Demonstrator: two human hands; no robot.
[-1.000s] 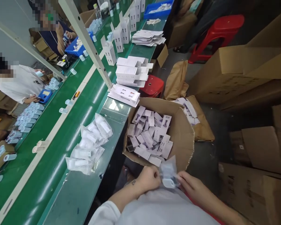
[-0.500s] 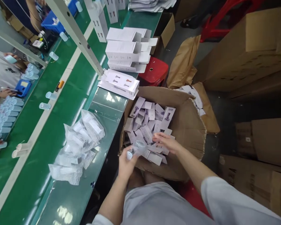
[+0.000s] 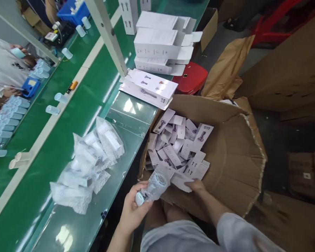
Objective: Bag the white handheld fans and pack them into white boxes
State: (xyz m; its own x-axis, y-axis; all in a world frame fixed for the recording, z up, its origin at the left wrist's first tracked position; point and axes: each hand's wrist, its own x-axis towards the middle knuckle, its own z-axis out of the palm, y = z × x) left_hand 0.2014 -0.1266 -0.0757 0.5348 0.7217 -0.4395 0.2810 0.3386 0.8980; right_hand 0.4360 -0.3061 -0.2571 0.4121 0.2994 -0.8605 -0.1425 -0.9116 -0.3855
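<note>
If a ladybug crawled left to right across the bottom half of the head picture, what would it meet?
Pale pink pieces → pile of clear-bagged pieces → left hand holding a bagged light-blue piece → right hand → brown cardboard box near the right edge.

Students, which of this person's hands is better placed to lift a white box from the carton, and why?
Likely the right hand: it is at the edge of a white box in the carton, while the left hand is occupied, holding a bagged item.
</note>
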